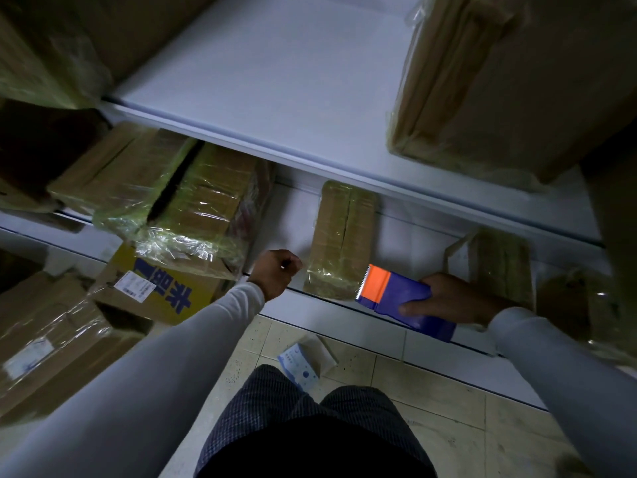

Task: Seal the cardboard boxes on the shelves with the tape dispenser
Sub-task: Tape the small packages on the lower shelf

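The blue tape dispenser point(403, 300) has an orange end with teeth, pointing at a small brown box point(341, 239) wrapped in shiny tape, lying on the lower shelf point(406, 222).

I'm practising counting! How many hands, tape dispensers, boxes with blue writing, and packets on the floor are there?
Hands: 2 (left hand, right hand)
Tape dispenser: 1
Box with blue writing: 1
Packet on the floor: 1
Total: 5
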`<action>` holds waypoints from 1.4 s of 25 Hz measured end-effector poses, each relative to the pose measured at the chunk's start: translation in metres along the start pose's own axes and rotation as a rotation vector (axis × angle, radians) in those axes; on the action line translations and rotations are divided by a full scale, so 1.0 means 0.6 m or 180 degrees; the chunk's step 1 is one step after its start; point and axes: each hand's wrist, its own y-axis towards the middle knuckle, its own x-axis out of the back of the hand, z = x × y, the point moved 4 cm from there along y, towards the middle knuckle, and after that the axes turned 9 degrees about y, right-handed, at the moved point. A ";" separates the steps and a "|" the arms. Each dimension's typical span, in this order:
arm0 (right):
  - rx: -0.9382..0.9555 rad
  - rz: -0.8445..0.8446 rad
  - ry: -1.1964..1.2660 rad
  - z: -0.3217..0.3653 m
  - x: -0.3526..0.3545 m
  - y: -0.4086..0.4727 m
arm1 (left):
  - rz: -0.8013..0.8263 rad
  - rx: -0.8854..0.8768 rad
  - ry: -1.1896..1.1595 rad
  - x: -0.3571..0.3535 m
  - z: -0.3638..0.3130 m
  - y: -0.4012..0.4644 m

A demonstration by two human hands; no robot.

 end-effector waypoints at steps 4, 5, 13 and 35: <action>-0.0030 0.0007 0.0122 0.000 0.000 0.006 | -0.0367 0.0039 0.0785 0.011 0.004 0.006; -0.0023 0.0012 0.0135 0.001 0.001 0.006 | -0.0529 -0.0239 0.0961 0.018 0.001 0.005; -0.0068 0.0032 0.0175 0.004 -0.010 0.009 | 0.0179 -0.1586 0.2675 -0.022 -0.021 0.020; -0.0386 -0.0206 -0.0309 -0.034 -0.016 -0.056 | 0.0460 -0.2863 0.3361 -0.084 -0.069 0.036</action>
